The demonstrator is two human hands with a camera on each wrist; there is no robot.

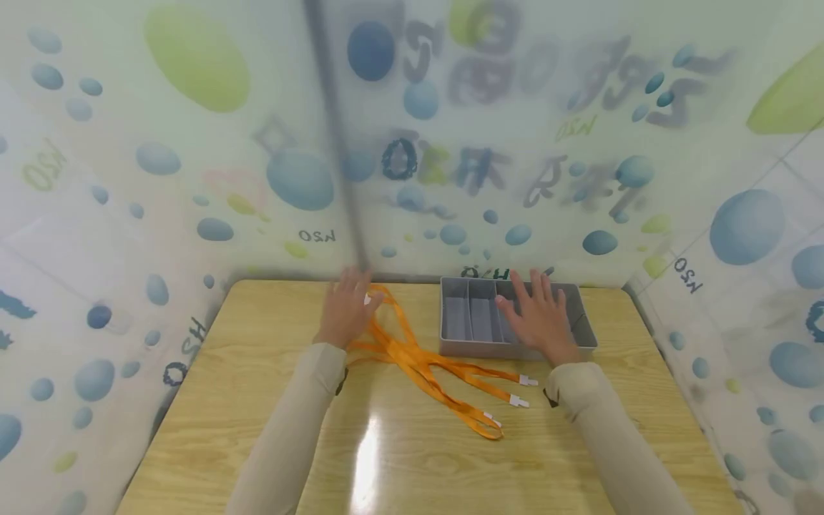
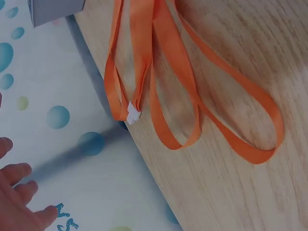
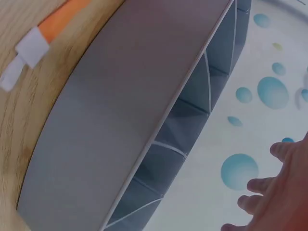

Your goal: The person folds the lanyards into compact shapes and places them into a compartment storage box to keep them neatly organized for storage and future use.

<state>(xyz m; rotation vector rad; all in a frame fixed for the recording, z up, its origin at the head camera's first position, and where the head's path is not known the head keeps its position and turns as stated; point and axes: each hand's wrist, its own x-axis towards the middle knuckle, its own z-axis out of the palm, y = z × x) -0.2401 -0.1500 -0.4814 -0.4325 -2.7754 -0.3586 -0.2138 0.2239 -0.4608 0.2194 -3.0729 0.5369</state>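
Observation:
Several orange lanyards with white plastic clips lie crossed in a loose pile on the wooden table. My left hand hovers over the pile's far left end, fingers spread and holding nothing; in the left wrist view the hand is apart from the straps. A grey box with divided compartments stands at the table's back right. Above its right half is my right hand, fingers spread, hiding some compartments. The right wrist view shows that hand clear of the box.
The wooden table reaches back to a pale printed curtain with blue and green spots. Similar sheets hang at both sides. One lanyard clip lies close to the table's back edge.

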